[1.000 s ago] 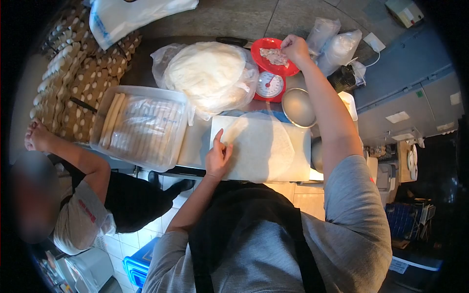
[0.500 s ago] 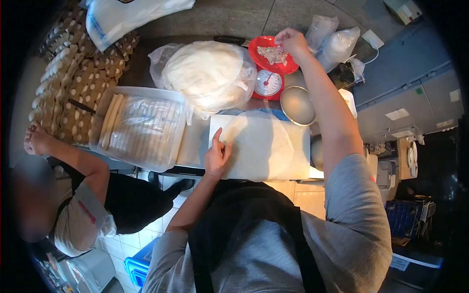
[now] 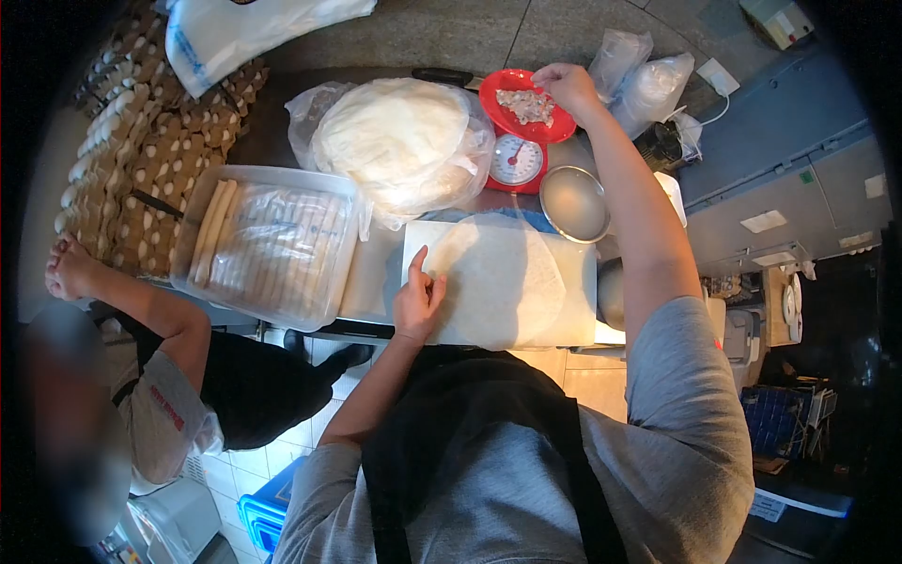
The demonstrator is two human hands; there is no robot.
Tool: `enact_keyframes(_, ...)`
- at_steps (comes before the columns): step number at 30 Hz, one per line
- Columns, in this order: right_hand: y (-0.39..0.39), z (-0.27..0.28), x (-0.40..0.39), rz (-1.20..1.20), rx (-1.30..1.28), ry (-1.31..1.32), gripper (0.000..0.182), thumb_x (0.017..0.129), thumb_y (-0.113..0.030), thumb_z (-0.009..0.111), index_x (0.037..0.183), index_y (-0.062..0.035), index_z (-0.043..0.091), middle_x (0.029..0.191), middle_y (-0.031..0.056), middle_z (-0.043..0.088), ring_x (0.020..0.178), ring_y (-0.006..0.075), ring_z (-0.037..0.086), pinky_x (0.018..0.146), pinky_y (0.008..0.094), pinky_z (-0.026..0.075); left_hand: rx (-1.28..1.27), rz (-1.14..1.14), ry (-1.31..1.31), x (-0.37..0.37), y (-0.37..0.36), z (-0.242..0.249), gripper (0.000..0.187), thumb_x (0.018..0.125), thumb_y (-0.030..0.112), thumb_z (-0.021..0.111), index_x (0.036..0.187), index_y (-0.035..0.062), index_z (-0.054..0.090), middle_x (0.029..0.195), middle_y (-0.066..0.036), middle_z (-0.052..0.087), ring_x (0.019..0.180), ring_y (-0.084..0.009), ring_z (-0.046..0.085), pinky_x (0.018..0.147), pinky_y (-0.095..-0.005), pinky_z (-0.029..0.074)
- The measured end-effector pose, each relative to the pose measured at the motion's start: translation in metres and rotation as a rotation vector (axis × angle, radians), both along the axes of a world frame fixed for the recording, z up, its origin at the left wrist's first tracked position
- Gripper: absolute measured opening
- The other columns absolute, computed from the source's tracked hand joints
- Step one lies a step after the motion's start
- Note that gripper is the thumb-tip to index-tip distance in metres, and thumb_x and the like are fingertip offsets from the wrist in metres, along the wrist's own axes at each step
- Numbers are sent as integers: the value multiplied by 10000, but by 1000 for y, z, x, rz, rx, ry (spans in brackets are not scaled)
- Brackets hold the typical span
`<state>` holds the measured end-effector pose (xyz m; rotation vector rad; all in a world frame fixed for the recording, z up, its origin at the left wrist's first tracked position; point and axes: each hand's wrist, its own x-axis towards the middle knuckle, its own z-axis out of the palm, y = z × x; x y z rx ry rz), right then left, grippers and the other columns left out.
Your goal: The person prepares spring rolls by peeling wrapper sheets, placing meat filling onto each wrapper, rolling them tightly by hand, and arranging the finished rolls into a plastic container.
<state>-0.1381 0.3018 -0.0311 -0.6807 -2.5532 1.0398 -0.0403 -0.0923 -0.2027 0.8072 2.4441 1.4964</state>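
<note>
My right hand [image 3: 569, 91] is over the right rim of a red dish [image 3: 562, 130], its fingers pinched together; what they hold, if anything, is too small to make out. Pale chopped pieces [image 3: 526, 107] lie in the dish, which sits on a red dial scale [image 3: 516, 162]. Near the left side of a white board [image 3: 581, 315] rests my left hand [image 3: 417, 308], index finger stretched out and the others loosely bent, with nothing in it. Beside it, a thin, round, translucent sheet [image 3: 507, 282] lies flat on the board.
A large pale dough mass [image 3: 395, 141] in plastic stands behind the board. To its left is a clear tub [image 3: 343, 268] with wrapped rolls. A metal bowl [image 3: 574, 204] stands right of the scale. Egg trays [image 3: 178, 160] are stacked far left, near another person's hand [image 3: 68, 268].
My right hand has shifted very slightly at the dish's rim, fingers still pinched. The left hand stays where it was.
</note>
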Motion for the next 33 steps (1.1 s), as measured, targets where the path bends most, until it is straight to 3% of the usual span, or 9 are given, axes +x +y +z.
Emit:
enact_keyframes(7, -15, -32, -9, 253, 268, -359, 615, 741, -59, 724, 1316, -78, 507, 1204, 131, 596, 1037, 222, 610, 876, 366, 493, -34, 4, 5, -1, 0, -1, 594, 903, 241, 606, 1405, 68, 341, 608, -55, 537, 522, -220, 544, 538, -353, 449)
enact_keyframes(10, -23, -36, -6, 262, 601, -298, 575, 718, -189, 750, 1258, -131, 561, 1105, 182, 622, 1025, 332, 601, 846, 410, 496, -33, 6, -6, 0, 0, -1, 600, 903, 244, 606, 1408, 69, 334, 607, -56, 537, 523, -224, 545, 540, -357, 451)
enact_keyframes(13, -30, -32, 2, 298, 477, -322, 488, 743, -154, 742, 1202, -116, 582, 1018, 142, 627, 977, 260, 619, 807, 367, 502, -14, 0, -16, -1, 0, -1, 601, 902, 234, 604, 1410, 69, 329, 608, -57, 540, 526, -234, 550, 542, -363, 452)
enact_keyframes(16, -35, -8, 18, 315, -7, -432, 409, 783, -116, 723, 1170, -106, 589, 1018, 76, 630, 950, 164, 616, 785, 301, 497, 8, -6, -28, -1, 0, -2, 598, 901, 221, 601, 1410, 68, 327, 613, -60, 546, 532, -244, 556, 543, -368, 453)
enact_keyframes(19, -39, 18, 43, 392, -338, -210, 371, 825, -101, 694, 1177, -92, 578, 1001, 26, 627, 927, 107, 596, 793, 253, 485, 16, -14, -28, -1, 1, -2, 592, 897, 204, 603, 1403, 59, 332, 620, -63, 545, 532, -242, 555, 541, -365, 451)
enact_keyframes(24, -70, 20, 101, 518, -530, -253, 438, 848, -45, 656, 1263, -79, 518, 1094, 19, 601, 994, 127, 582, 886, 280, 475, 162, 9, -85, -2, 0, -9, 578, 877, 154, 631, 1376, 28, 367, 621, -41, 510, 526, -180, 518, 546, -318, 443)
enact_keyframes(28, -132, -40, 159, 632, -495, -380, 481, 811, 2, 657, 1255, -92, 496, 1079, 14, 588, 997, 124, 551, 892, 298, 467, 290, -112, -141, -3, 0, 0, 606, 831, 145, 689, 1355, 36, 406, 779, -47, 534, 657, -139, 501, 623, -274, 451)
enact_keyframes(31, -169, -102, 199, 505, -350, -310, 470, 754, 15, 693, 1195, -83, 564, 1076, 64, 614, 970, 174, 574, 857, 316, 469, 91, -362, 137, -7, 17, 26, 707, 746, 183, 766, 1359, 55, 436, 1016, -146, 575, 952, -289, 561, 857, -353, 465)
enact_keyframes(33, -185, -117, 217, 417, 21, 41, 332, 745, 8, 695, 1063, -60, 626, 1048, 90, 641, 953, 209, 611, 813, 344, 487, 38, -512, 116, -1, 30, 29, 753, 711, 201, 784, 1366, 56, 441, 1201, -204, 547, 1188, -374, 476, 1006, -401, 396)
